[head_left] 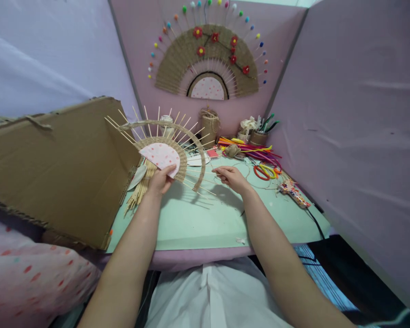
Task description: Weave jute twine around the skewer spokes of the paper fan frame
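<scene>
My left hand (162,180) grips the lower edge of a half-made fan (160,155), thumb on its pink spotted half-circle. Woven twine borders the half-circle, and thin sticks fan outward from it. An outer twine band (200,152) crosses the sticks farther out. To the right of the fan, my right hand (230,176) has its fingertips pinched together near the stick ends. A thin strand seems to run by those fingertips, but it is too fine to make out. Below the fan lies a bundle of thin sticks (141,187) on the pale green table.
A finished fan (208,59) with red flowers hangs on the back wall. Cardboard (61,168) stands at the left. Pipe cleaners (253,148), a twine ball (232,151), scissors (261,172) and a corded glue gun (294,193) lie at the right. Jars (210,126) line the back.
</scene>
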A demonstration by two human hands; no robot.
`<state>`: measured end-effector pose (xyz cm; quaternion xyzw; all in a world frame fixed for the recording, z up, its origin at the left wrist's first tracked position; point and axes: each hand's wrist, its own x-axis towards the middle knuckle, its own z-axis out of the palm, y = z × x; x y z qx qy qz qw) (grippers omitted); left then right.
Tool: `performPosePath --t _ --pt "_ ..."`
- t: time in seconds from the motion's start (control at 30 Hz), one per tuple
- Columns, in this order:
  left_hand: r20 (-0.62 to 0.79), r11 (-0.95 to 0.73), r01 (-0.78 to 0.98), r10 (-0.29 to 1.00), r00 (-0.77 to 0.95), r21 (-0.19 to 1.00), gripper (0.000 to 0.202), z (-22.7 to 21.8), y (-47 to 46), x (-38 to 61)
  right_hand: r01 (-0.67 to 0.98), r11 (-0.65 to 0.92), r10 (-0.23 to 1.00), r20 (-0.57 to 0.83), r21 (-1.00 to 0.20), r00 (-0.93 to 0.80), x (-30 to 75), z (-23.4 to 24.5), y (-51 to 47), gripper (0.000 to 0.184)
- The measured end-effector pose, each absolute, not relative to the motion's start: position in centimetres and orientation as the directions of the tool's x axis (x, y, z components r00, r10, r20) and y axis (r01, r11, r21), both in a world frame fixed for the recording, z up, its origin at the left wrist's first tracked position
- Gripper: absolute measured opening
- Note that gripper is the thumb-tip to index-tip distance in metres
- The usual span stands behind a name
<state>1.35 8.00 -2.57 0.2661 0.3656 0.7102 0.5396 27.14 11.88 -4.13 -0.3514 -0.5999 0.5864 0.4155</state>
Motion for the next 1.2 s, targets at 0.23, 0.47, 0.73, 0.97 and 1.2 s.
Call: performPosePath --t 0.23,0.47,0.73,0.97,1.2 --pt "0.012 -0.123 -0.573 0.981 -0.193 0.810 0.046 -2.2 7.5 1.6 -0.191 -0.214 0.768 -0.044 -0.958 -0.639 28.0 -3.8 11.9 0.026" --pt "0.005 -0.074 -0.555 0.992 -0.126 0.829 0.044 -2.3 7.2 2.0 -0.113 -0.233 0.694 -0.084 -0.966 -0.715 27.2 -3.9 11.2 0.029" --pt "-0.005 -0.055 -0.552 0.994 -0.108 0.832 0.040 -2.5 7.2 2.4 -0.090 -0.190 0.699 -0.070 -0.978 -0.712 26.4 -3.9 10.6 0.035" --pt "-0.003 -0.112 -0.568 0.980 -0.197 0.816 0.042 -2.7 7.8 2.4 -0.087 -0.201 0.792 -0.110 -0.976 -0.601 25.8 -4.4 11.2 0.035" --pt "0.014 -0.166 -0.549 0.962 -0.271 0.819 0.038 -3.0 8.1 2.8 -0.058 -0.293 0.778 -0.203 -0.954 -0.594 26.0 -4.4 11.3 0.033"
